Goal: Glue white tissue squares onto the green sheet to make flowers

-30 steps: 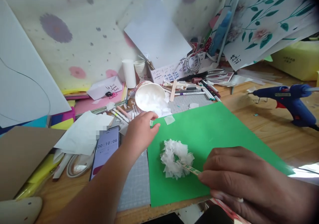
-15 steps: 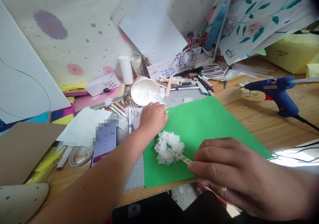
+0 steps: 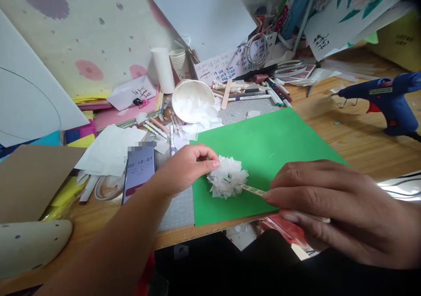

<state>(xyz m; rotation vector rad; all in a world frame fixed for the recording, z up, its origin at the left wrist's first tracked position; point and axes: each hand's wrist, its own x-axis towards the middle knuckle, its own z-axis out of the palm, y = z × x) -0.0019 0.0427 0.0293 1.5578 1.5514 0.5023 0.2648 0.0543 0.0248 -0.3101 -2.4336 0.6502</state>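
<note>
Across the lower view, a wood counter [image 3: 355,144], cluttered toward the back. Flat on it, nr the front edge, a green sheet [image 3: 263,140], overlapping a grey mat [image 3: 176,208] on the left. Over the sheet's R side, the R hand [image 3: 329,199], fingers curled, thumb & index in a pinch (see last item). Well apart, upper R on the wood, a blue glue gun [image 3: 394,98], nozzle to the left. Over the sheet's L edge, the L hand [image 3: 192,166], thumb & index tips nearly meeting; can't tell if pressed shut or gripping a scrap. Behind it, tipped toward the front, a white tub [image 3: 190,92] w/ paper bits [image 3: 197,116] inside & out past the rim. Btwn the 2 hands, on the sheet, a fluffy paper ring [image 3: 235,182]: just R of & a bit below the L fingertips, upper L edge right at them; left of the R hand, apart from its fingers. Left of the L wrist, a phone [image 3: 140,166], timer at 00:10:07. Farther back, left of the tub, paper cups [image 3: 162,70]. Last, in the R pinch, a thin stick [image 3: 251,190], green-patterned, pointing L, tip at the ring's R edge; can't tell if touching.
</note>
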